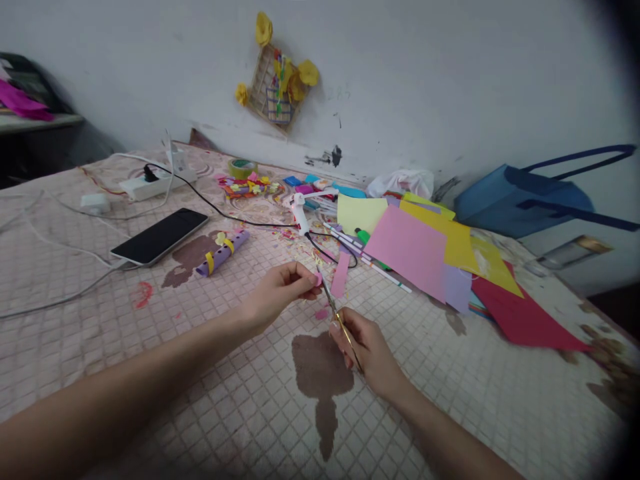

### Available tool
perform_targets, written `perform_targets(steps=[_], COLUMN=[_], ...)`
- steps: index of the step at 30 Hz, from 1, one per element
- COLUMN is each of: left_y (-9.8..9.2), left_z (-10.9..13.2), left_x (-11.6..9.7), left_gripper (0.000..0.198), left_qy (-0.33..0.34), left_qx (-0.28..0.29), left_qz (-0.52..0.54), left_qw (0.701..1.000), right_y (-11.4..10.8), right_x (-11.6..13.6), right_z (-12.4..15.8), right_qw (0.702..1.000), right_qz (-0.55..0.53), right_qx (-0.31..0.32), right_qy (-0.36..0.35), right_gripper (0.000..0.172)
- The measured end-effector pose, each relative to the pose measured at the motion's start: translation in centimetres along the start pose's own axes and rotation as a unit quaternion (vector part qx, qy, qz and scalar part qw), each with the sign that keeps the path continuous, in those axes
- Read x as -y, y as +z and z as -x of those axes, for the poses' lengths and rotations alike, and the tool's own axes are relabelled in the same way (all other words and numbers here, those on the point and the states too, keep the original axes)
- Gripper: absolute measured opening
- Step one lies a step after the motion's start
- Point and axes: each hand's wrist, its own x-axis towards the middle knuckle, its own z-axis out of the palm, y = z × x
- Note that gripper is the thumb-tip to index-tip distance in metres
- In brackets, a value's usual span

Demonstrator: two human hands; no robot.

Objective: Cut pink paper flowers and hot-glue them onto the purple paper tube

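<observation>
My left hand (pixel 278 292) pinches a small pink paper piece (pixel 318 278) between thumb and fingers, just above the quilted surface. My right hand (pixel 369 350) is closed round the handles of small gold scissors (pixel 334 308), whose blades point up toward that pink piece and touch it. A pink paper strip (pixel 341 274) lies flat right behind the blades. Tiny pink scraps (pixel 321 313) sit on the cloth below my left fingers.
Coloured paper sheets (pixel 425 250) fan out at right, with markers (pixel 370 261) beside them. A glue gun (pixel 300 212), purple paper roll (pixel 223 252), phone (pixel 160 235) and power strip (pixel 157 183) lie left. A blue bag (pixel 525 193) leans on the wall.
</observation>
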Motion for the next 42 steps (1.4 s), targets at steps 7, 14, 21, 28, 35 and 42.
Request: perform_targets(steps=[7, 14, 21, 28, 35, 42], left_y=[-0.01, -0.12, -0.15, -0.16, -0.63, -0.73], left_z=[0.01, -0.01, 0.02, -0.05, -0.31, -0.23], left_x=[-0.03, 0.08, 0.14, 0.12, -0.01, -0.25], left_gripper=[0.019, 0.017, 0.016, 0.017, 0.016, 0.018], left_qy=[-0.004, -0.002, 0.001, -0.008, -0.016, -0.027], left_qx=[-0.003, -0.001, 0.000, -0.004, 0.023, 0.062], left_qz=[0.006, 0.012, 0.018, 0.024, 0.013, -0.024], left_qw=[1.000, 1.000, 1.000, 1.000, 1.000, 0.997], right_y=[0.01, -0.03, -0.02, -0.12, -0.53, -0.98], right_x=[0.02, -0.16, -0.05, -0.18, 0.07, 0.03], right_z=[0.00, -0.08, 0.05, -0.16, -0.18, -0.81], right_qw=[1.000, 1.000, 1.000, 1.000, 1.000, 0.988], right_qz=[0.000, 0.004, 0.015, 0.024, -0.001, -0.146], right_qx=[-0.008, -0.008, -0.004, -0.007, -0.005, -0.002], right_qy=[-0.010, -0.012, -0.011, -0.011, 0.002, 0.056], right_gripper=[0.035, 0.034, 0.034, 0.031, 0.032, 0.037])
